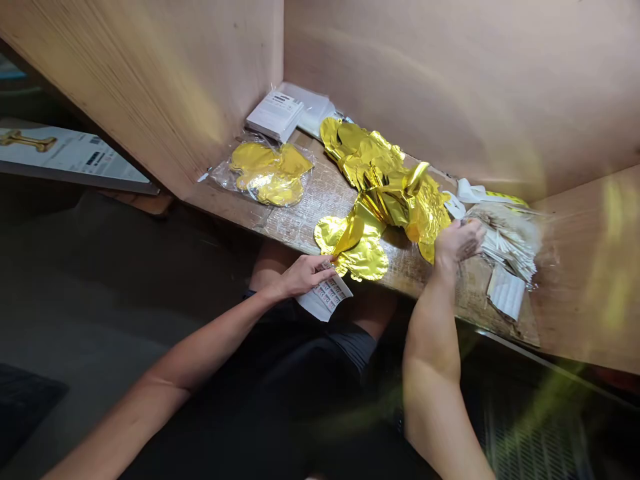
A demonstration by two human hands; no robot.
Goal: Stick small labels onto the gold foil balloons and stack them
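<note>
My left hand is closed on a sheet of small printed stickers, held at the front edge of the wooden surface. Its fingertips also meet the edge of a gold foil balloon lying flat there. Behind it lies a heap of more gold foil balloons, creased and overlapping. My right hand is at the right end of that heap, fingers curled and slightly blurred. What they hold, if anything, is hidden. Beside it is a bundle of thin white straws in clear plastic.
A clear bag with folded gold foil balloons lies at the left. Behind it is a stack of white printed cards. White ribbon and a small white packet lie at the right. Wooden walls enclose the surface.
</note>
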